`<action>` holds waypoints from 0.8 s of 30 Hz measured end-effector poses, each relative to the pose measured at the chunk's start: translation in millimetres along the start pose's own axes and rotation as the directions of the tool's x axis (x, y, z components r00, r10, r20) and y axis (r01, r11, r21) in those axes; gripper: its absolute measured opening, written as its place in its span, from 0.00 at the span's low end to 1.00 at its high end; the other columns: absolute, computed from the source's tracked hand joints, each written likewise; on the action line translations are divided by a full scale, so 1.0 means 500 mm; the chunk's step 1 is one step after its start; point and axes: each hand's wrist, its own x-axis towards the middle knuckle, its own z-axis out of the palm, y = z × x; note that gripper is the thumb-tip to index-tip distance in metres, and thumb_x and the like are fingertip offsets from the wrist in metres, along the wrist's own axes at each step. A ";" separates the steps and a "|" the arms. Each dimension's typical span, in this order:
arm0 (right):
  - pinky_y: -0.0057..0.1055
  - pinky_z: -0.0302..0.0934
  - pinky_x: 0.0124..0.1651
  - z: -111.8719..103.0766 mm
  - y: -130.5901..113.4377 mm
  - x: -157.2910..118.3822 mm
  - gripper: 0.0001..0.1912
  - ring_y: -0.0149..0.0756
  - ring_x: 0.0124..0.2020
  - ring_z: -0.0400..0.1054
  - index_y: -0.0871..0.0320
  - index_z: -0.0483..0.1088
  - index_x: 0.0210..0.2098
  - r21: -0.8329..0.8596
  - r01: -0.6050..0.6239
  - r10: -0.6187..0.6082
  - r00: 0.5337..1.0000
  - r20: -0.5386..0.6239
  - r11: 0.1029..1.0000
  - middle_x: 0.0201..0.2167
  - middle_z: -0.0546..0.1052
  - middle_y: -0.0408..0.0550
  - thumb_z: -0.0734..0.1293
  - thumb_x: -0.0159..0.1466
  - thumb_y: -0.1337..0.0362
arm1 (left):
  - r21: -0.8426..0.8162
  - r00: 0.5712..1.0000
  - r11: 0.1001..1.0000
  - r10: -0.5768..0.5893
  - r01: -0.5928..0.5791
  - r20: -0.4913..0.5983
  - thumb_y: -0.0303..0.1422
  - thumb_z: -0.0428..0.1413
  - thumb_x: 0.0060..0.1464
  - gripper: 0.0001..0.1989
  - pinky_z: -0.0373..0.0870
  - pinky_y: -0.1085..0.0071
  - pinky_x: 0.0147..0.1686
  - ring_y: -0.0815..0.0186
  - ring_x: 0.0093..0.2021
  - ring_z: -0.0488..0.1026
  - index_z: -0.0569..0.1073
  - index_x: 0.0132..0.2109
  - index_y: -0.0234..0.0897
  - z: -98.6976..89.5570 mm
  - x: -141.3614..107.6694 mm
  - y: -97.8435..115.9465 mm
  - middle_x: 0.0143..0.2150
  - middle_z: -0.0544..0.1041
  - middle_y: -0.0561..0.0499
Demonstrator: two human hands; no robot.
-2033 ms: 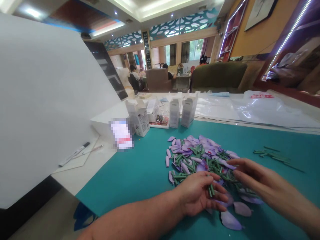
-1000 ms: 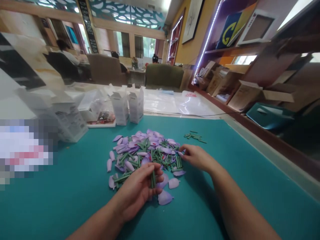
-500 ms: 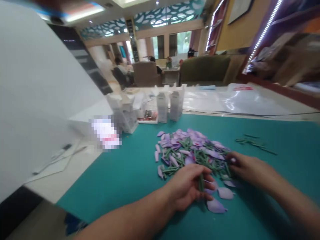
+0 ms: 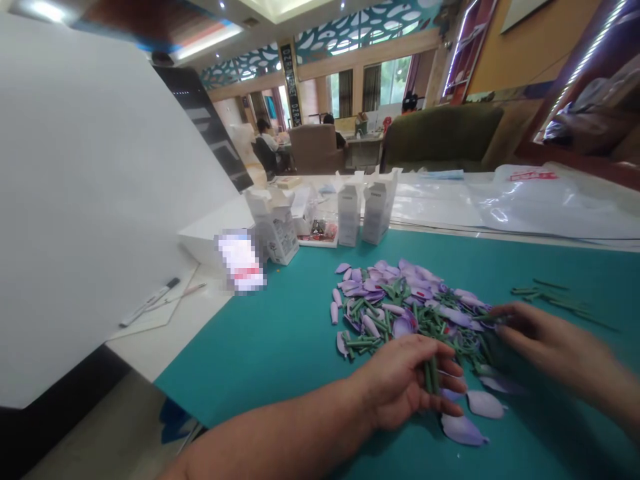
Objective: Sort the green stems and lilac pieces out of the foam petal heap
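A heap of purple petals (image 4: 403, 326) mixed with short green stems (image 4: 361, 344) lies on a teal mat (image 4: 280, 313). My left hand (image 4: 420, 383), palm turned to the right, holds a few green stems (image 4: 431, 375) between thumb and fingers at the heap's near edge. At the heap's right edge, my right hand (image 4: 525, 330) pinches a thin green stem (image 4: 487, 319). Loose petals (image 4: 464, 430) lie just right of and below my left hand.
Several thin green stems (image 4: 555, 297) lie apart at the right. Behind the mat stand white boxes (image 4: 349, 217) and a small tray (image 4: 319, 241). At the left are a blurred bright screen (image 4: 243, 263), a marker (image 4: 150, 303) and a large white panel (image 4: 100, 187). People sit farther back.
The view has swung left, so everything sits farther right in the picture. A green stem now shows at my right fingertips. My left hand keeps its stems.
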 end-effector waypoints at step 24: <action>0.27 0.52 0.33 -0.062 -0.036 -0.012 0.07 0.35 0.32 0.67 0.56 0.72 0.32 -0.070 0.000 0.006 0.997 0.082 0.998 0.30 0.77 0.45 0.62 0.58 0.67 | 0.000 0.987 0.999 -0.041 0.042 -0.157 0.30 0.47 0.63 0.09 0.73 0.71 0.26 0.67 0.31 0.73 0.68 0.47 0.33 0.029 -0.004 0.021 0.35 0.73 0.48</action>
